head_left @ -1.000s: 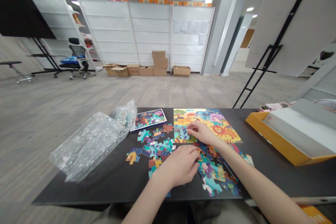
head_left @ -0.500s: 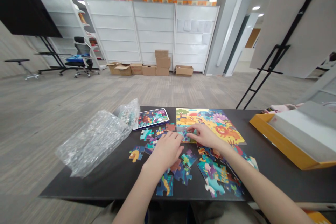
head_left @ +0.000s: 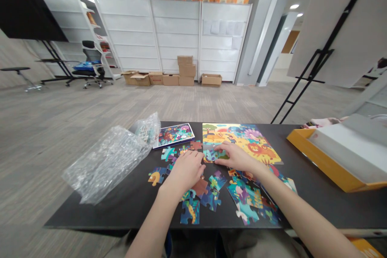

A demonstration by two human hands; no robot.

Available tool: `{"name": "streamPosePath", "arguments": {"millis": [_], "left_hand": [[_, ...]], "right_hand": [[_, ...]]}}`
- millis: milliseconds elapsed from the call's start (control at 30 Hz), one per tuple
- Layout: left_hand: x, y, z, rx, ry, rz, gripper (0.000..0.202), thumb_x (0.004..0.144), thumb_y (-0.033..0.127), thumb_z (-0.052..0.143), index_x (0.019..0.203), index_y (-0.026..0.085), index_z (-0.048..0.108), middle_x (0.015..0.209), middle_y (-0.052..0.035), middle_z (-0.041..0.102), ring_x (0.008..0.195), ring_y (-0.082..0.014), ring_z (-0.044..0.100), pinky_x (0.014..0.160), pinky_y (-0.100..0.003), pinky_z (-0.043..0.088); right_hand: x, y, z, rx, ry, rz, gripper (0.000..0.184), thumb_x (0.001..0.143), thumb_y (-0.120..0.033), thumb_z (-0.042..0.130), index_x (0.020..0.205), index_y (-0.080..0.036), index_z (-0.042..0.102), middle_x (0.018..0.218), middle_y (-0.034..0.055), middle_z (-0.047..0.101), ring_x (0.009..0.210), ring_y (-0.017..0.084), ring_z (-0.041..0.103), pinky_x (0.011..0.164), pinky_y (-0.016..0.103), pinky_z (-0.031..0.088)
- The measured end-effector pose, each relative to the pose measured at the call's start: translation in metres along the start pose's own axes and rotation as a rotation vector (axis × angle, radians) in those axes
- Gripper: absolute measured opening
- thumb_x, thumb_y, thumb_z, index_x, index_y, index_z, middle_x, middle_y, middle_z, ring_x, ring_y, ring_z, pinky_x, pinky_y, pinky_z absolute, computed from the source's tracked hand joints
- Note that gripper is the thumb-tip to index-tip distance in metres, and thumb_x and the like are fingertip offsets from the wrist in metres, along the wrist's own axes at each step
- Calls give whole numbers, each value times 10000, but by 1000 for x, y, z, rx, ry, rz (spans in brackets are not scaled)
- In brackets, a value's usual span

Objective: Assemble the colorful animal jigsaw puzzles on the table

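Looking down from the head camera, we see both our hands at work over a black table (head_left: pixel 121 213) strewn with jigsaw pieces. Our left hand (head_left: pixel 186 168) lies palm down over some loose pieces, fingers bent and close together, the fingertips near the lower left corner of the lion puzzle (head_left: pixel 256 147). Its palm hides what is beneath, so we cannot tell whether it grips anything. Our right hand (head_left: pixel 234 156) is at that same corner, over a green and blue leafy patch. Its thumb and forefinger curve with a narrow gap between them, and we cannot tell whether a piece is pinched there.

The lion puzzle lies flat towards the far edge of the table, mostly yellow, with two lions at its right side. Nearer us, a blue piece with a yellow shape (head_left: pixel 190 211) sits by the table's front edge, and a teal and purple cluster (head_left: pixel 246 201) lies below our right forearm. An orange and blue piece (head_left: pixel 156 175) is left of our left hand, and a brown piece (head_left: pixel 196 145) lies just beyond it.

A picture card (head_left: pixel 174 135) is left of the puzzle, partly covered by clear plastic wrapping (head_left: pixel 109 165). At the right, a yellow box (head_left: pixel 317 161) holds a white insert (head_left: pixel 347 149). Past the table stand cardboard boxes (head_left: pixel 186 70) and white shelves (head_left: pixel 177 32).
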State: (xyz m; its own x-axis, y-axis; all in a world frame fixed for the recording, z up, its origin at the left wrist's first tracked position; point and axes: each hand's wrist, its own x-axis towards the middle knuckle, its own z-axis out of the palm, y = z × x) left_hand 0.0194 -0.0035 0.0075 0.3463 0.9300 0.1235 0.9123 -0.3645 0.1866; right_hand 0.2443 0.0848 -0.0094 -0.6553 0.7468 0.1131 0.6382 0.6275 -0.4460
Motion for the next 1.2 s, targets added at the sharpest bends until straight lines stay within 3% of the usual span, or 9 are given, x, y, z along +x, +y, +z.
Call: {"name": "streamPosePath", "arguments": {"millis": [333,533,667,967,1100,1200], "left_hand": [[3,1,-3,-46,11,-26,297,940,270,609,1214,160,635,1190,-130,712,1162,-297,641,1023,-426,480],[1,-18,-9,-71,26,-83,294,988,204,473,1232,197,636,1226,-93,713,1161,-253,648,988,-381,497],[-4,-32,-15,-75,36,-155,317,999,264,463,1267,214,625,1235,-84,715,1155,-262,654,957,-384,509],[-11,-41,-21,-36,82,-280,302,1004,290,443,1218,220,643,1213,-86,722,1122,-264,674,915,-372,523],[-10,-41,-20,-80,60,-260,276,977,288,491,1184,225,662,1182,-79,732,1122,-259,671,927,-364,515],[-11,-35,-18,-222,38,-148,272,935,315,566,1167,220,673,1156,-68,740,1059,-235,685,914,-327,512]], "right_hand": [[3,-2,6,12,28,-43,412,839,-415,738,1201,-222,699,1099,97,696,993,260,663,878,380,510],[3,-8,4,-8,22,-17,401,823,-405,752,1177,-222,710,1085,95,706,979,269,674,871,391,518],[2,-11,3,-15,4,-12,414,834,-418,739,1193,-216,699,1108,100,708,982,275,677,880,403,520],[3,-7,5,-3,1,-16,426,833,-427,732,1200,-214,692,1149,108,703,1020,287,674,907,425,521],[2,-5,5,3,3,-16,443,831,-441,735,1207,-212,688,1139,108,705,1011,283,674,907,425,520],[2,-5,6,6,8,-20,437,829,-425,740,1206,-212,685,1121,104,712,996,274,676,902,419,519]]}}
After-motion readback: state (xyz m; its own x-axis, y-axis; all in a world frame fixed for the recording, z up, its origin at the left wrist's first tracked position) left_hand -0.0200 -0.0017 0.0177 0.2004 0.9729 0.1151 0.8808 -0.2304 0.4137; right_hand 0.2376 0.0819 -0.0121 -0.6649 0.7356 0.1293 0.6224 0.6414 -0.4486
